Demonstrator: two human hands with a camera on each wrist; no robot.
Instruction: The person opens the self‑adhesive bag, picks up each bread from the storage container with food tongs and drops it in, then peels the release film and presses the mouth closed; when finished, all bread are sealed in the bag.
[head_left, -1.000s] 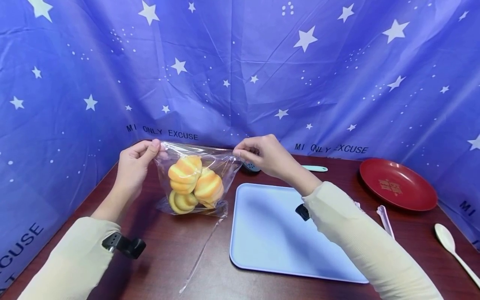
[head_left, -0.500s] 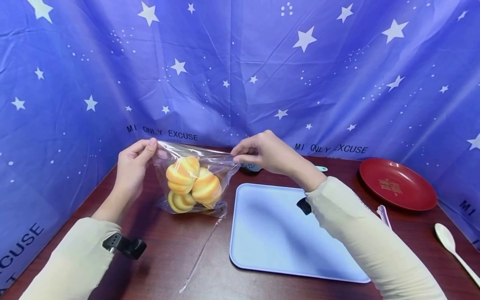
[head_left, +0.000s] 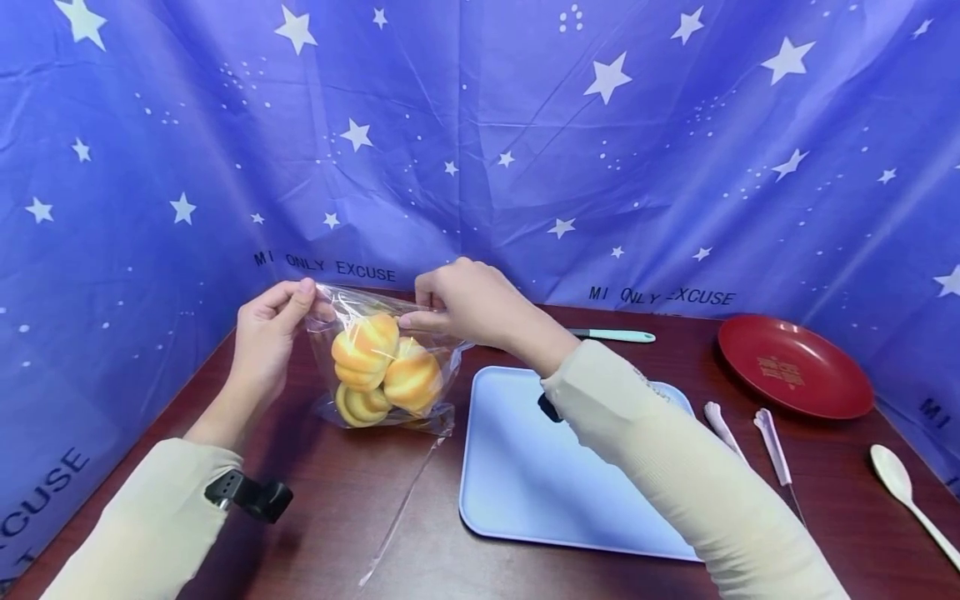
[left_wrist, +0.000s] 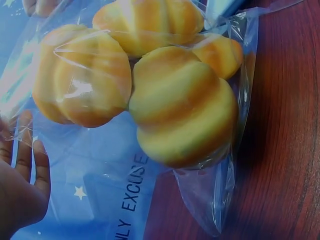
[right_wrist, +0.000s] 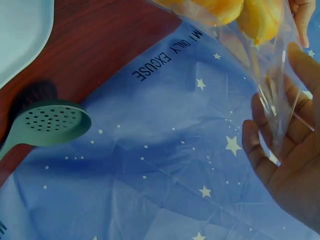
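A clear plastic bag [head_left: 321, 367] holds several golden, ridged bread buns [head_left: 365, 354], which also fill much of the left wrist view as buns [left_wrist: 185, 107] behind the film. My left hand [head_left: 262, 333] pinches the bag's upper left corner between thumb and fingers. Along the top edge, right of the middle, my right hand [head_left: 480, 304] grips the plastic with curled fingers. In the right wrist view that hand [right_wrist: 295, 145] has the gathered film running between its thumb and fingers. A thin clear strip [head_left: 405, 508] trails from the bag's lower right across the table.
To the right lies a light blue tray [head_left: 517, 483], under my right forearm. Behind it is a green-handled slotted utensil [right_wrist: 55, 122]. A red plate [head_left: 825, 358], pale-handled cutlery [head_left: 772, 442] and a cream spoon [head_left: 892, 475] lie farther right. A starry blue curtain [head_left: 480, 125] encloses the table.
My right hand has moved left along the bag's top edge, from its right corner toward the middle. The left hand has barely moved, and the buns stay in the bag.
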